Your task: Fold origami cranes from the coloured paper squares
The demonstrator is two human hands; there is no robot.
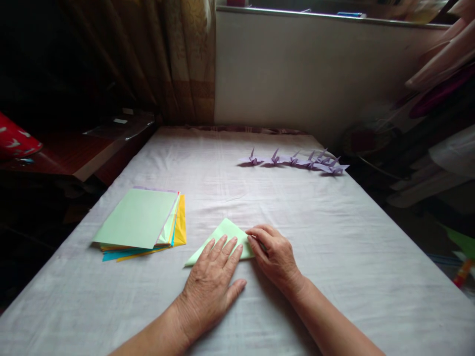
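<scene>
Head: left fingers [219, 248] (parted) on paper [226, 227]

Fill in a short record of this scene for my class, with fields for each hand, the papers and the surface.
Left hand: spread flat on the folded green paper
Right hand: curled at that paper's right side
Paper stack: left of the hands, pale green on top
Purple paper cranes: lined up toward the far right
Surface: pale cloth, wrinkled

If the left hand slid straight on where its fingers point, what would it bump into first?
Past the folded green paper beneath it, the left hand would probably meet the purple paper cranes, near their row's left end; depth makes this uncertain.
</scene>
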